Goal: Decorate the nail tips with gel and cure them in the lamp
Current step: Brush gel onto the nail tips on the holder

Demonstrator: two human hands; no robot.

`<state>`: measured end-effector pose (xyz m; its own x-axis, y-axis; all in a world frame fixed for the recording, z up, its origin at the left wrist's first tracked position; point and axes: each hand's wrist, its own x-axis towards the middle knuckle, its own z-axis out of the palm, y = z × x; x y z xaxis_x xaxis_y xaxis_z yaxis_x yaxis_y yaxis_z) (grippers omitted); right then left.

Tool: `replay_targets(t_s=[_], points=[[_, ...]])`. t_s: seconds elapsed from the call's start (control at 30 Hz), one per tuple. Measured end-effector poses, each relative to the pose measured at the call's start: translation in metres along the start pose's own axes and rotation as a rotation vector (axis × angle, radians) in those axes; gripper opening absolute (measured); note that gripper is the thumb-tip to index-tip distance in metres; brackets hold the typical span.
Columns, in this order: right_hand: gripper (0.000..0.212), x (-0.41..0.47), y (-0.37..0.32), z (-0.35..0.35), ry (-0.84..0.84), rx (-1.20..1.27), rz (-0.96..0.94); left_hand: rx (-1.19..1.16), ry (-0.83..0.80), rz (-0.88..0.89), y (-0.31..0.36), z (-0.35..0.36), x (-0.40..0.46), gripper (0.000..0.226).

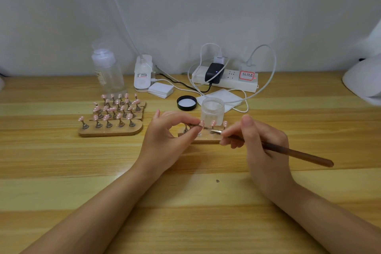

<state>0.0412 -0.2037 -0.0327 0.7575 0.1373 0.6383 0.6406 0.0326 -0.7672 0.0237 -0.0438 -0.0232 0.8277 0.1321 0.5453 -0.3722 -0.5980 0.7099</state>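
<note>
Left hand (168, 137) is pinching a pink nail tip (202, 123), half hiding our wooden stand (206, 139); right hand (260, 140) is gripping the brown brush (288, 151)

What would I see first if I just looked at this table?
Two hands in the middle: the left hand pinches a pink nail tip on its stand, the right hand holds a brown brush to it. To the left stand rows of pink tips.

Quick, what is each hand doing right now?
Left hand: pinching a nail tip stand.
Right hand: holding the brush.
</note>
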Motion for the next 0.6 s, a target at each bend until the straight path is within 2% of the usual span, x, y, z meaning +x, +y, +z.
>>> replay_targets(t_s=[0.17, 0.47, 0.6], points=[[0.029, 0.0029, -0.0012, 0.0007, -0.003, -0.053, 0.039, -0.009, -0.024, -0.011, -0.0001, -0.0007, -0.0001, 0.007], [0.030, -0.0010, -0.0019, 0.0011, -0.056, -0.055, 0.039, -0.009, -0.019, -0.014, 0.0008, -0.0006, 0.0002, 0.012], [0.034, -0.0008, -0.0017, 0.0015, -0.009, -0.030, 0.013, -0.021, -0.024, -0.009, 0.0005, -0.0008, 0.0008, 0.009]])
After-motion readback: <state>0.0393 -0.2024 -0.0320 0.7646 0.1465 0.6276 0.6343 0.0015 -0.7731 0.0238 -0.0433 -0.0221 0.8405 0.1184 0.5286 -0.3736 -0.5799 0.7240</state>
